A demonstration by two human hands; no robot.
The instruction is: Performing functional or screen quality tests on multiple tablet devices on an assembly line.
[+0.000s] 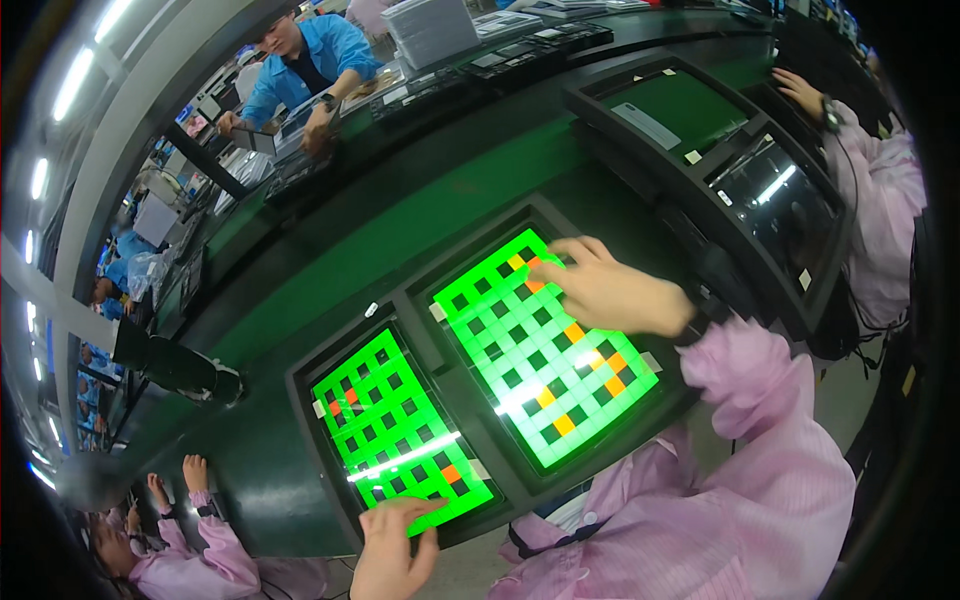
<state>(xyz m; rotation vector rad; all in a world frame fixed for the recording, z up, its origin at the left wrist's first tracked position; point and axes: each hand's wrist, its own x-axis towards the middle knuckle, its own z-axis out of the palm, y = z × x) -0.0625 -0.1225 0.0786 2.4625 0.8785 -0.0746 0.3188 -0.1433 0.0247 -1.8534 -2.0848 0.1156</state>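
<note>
Two tablets with lit green screens lie side by side in a black two-bay tray. Black, orange and yellow squares form a grid on the right tablet; the left tablet shows black and a few orange squares. My right hand reaches over the right tablet's upper right part, its fingertips at the screen among orange squares. At the near edge of the left tablet, my left hand has fingers stretched onto the screen and its thumb apart. Neither hand holds anything. The black tray frames both screens.
Another black tray with two dark-screened tablets stands at the right, by a co-worker in pink. Across the line, a co-worker in blue handles a flat panel. A black cylinder stands left; another pink-sleeved person sits lower left.
</note>
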